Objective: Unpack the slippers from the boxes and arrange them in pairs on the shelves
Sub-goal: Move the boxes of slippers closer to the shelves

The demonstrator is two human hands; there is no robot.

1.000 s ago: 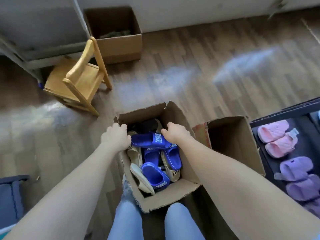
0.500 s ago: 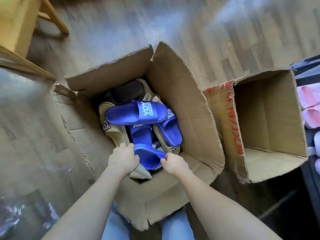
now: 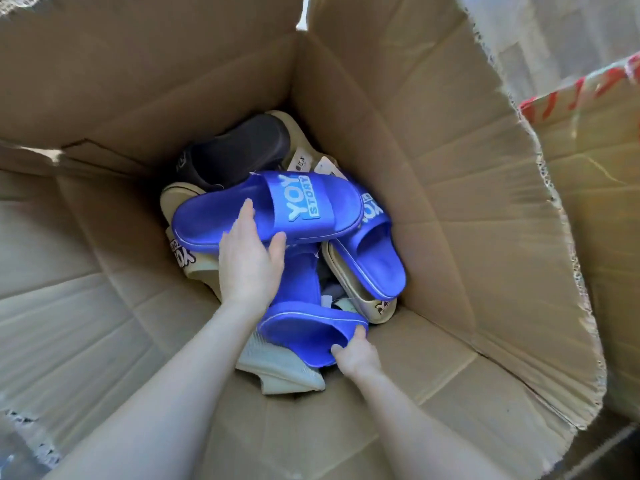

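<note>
Box: a big open cardboard box [image 3: 398, 140] fills nearly the whole frame, its flaps spread and its edges torn; all the slippers lie in a heap at its bottom, in the centre of the frame.
Top blue slipper [image 3: 277, 211]: lies across the heap, strap up, with "YOY STORY" in pale raised letters on the strap.
Left hand [image 3: 251, 261]: reaches in from the lower left; the fingers lie nearly straight on the heel end of the top blue slipper's footbed and the thumb touches its near edge.
Near blue slipper [image 3: 301, 332]: lower centre, its strap facing the camera; no writing on it shows.
Right hand [image 3: 355, 355]: comes in from the lower right and pinches the near blue slipper's rim, fingers curled over the edge.
Right blue slipper [image 3: 377, 265]: right of centre, partly under the top one; the letters "YO" show on its strap, the rest is hidden.
Black slipper [image 3: 239, 150]: at the back of the heap, with a small pale mark on its side, too small to read.
Beige slippers: one [image 3: 183, 254] at the left carries dark "YOY" lettering; another [image 3: 356, 299] lies under the right blue slipper; a pale one [image 3: 277, 368] lies sole up beneath the near blue slipper.
Paper tags [image 3: 301, 162]: white, beside the black slipper, print unreadable.
Second box [image 3: 588, 174]: right edge of the frame, with red brush-like writing along its top that cannot be read.
</note>
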